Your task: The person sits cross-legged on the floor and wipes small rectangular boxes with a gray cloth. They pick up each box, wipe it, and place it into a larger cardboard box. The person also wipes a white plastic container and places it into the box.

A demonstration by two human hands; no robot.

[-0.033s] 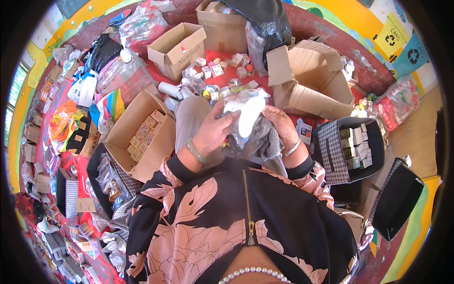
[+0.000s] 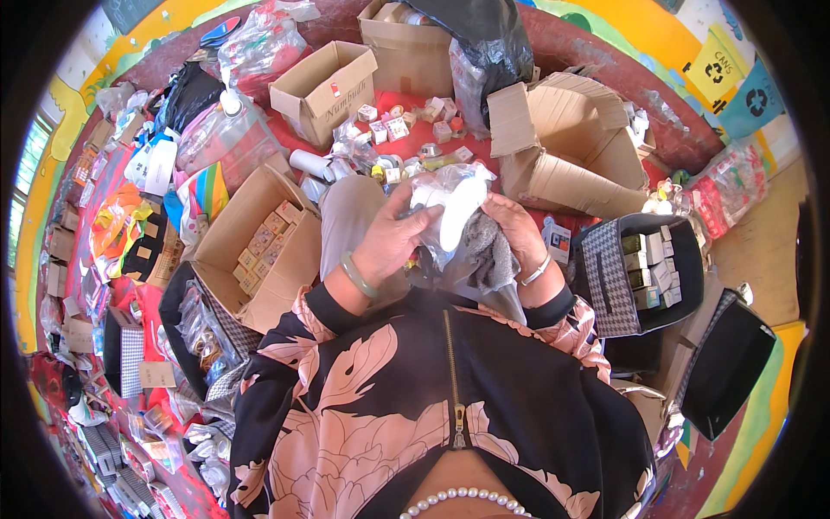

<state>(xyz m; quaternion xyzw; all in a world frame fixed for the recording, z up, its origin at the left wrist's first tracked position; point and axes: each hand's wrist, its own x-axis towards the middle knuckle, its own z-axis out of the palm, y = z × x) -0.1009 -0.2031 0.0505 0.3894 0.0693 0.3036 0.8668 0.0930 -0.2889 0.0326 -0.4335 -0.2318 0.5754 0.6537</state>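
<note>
A smooth white oblong thing with rounded ends stands out against a crinkled clear plastic bag in front of me. I cannot tell its kind, or whether it lies inside the bag. My left hand grips the bag from the left, thumb toward the white thing. At the upper right, my right hand pinches the bag's edge beside the white thing. A fuzzy grey cloth hangs just under my right hand, over my lap; whether those fingers also hold it is hidden.
Small boxes lie inside a cardboard box on the left and a checked fabric bin on the right. Ahead stand another carton and a wide opened carton. Small packets litter the red floor between them.
</note>
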